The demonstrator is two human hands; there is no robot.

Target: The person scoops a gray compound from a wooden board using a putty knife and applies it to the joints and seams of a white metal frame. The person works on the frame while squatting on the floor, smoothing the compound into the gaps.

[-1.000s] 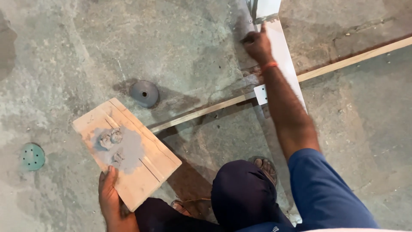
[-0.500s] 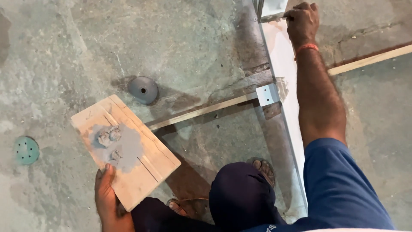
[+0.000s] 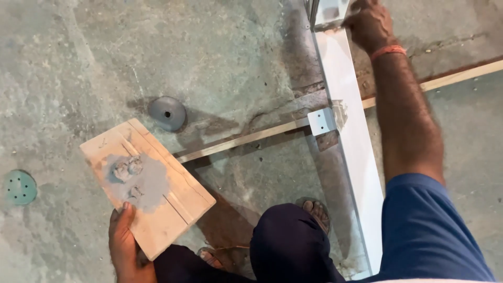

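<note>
My left hand (image 3: 126,241) grips the near edge of a flat wooden board (image 3: 149,188) smeared with grey putty lumps (image 3: 133,173), held above the concrete floor. My right hand (image 3: 371,23) reaches far out to the top of a long white painted bar (image 3: 348,141) and presses on it near a metal bracket (image 3: 329,11) at the top edge. Whether it holds a tool is hidden. A thin wooden strip (image 3: 246,139) crosses the white bar at a small grey corner bracket (image 3: 322,120). I am squatting, with my knee (image 3: 288,241) and sandalled foot (image 3: 316,209) below.
A grey round sanding disc (image 3: 166,112) lies on the floor beyond the board. A green perforated sanding disc (image 3: 20,187) lies at the far left. The floor is rough stained concrete (image 3: 220,47).
My right hand has slid farther up along the white bar toward the top of the view. The view shifted slightly. The board stays in my left hand.
</note>
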